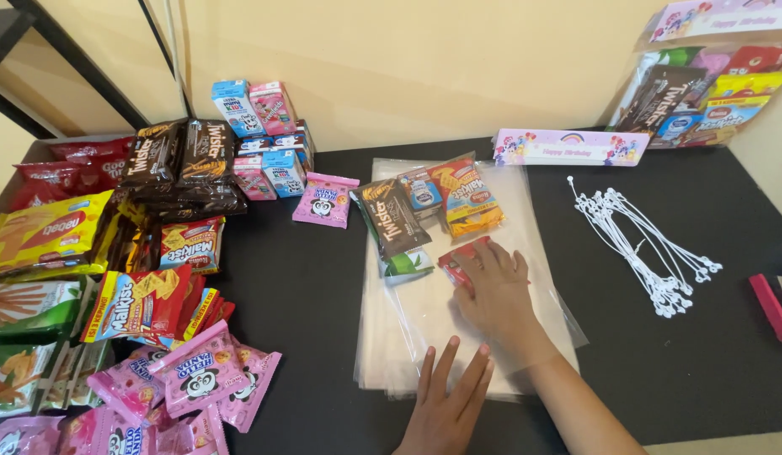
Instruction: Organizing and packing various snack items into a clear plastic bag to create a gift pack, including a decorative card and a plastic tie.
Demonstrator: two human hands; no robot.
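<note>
- Right hand (pixel 492 282) is inside the clear plastic bag (pixel 424 329), fingers curled on a small red snack packet (pixel 458 259), grasping it and pressing it toward the bag's far end.
- Left hand (pixel 450 404) lies flat and released, fingers spread, on the near open edge of the bag, pinning it to the counter (pixel 306 286).
- Step, as I read it: loading the bag, with the red packet being seated beside the snacks already at the far end: brown wafer packet (pixel 395 217), orange-yellow snack packet (pixel 468 198), small blue drink carton (pixel 420 190), and a green-and-white packet (pixel 408 264).
- Next move likely calls for letting go of the red packet, pulling the right hand back through the mouth without dragging contents along, while the left keeps the film held down.
- Bag's long axis runs near-to-far, away from the person; mouth points toward the person, closed end toward the wall. It sits on a stack of like bags, mid-counter.
- Red packet lies tilted, long axis roughly diagonal, partly hidden by the fingers.
- Nearby: white plastic ties (pixel 643 244) right of the bag, pink panda snack packet (pixel 323 200) left.
</note>
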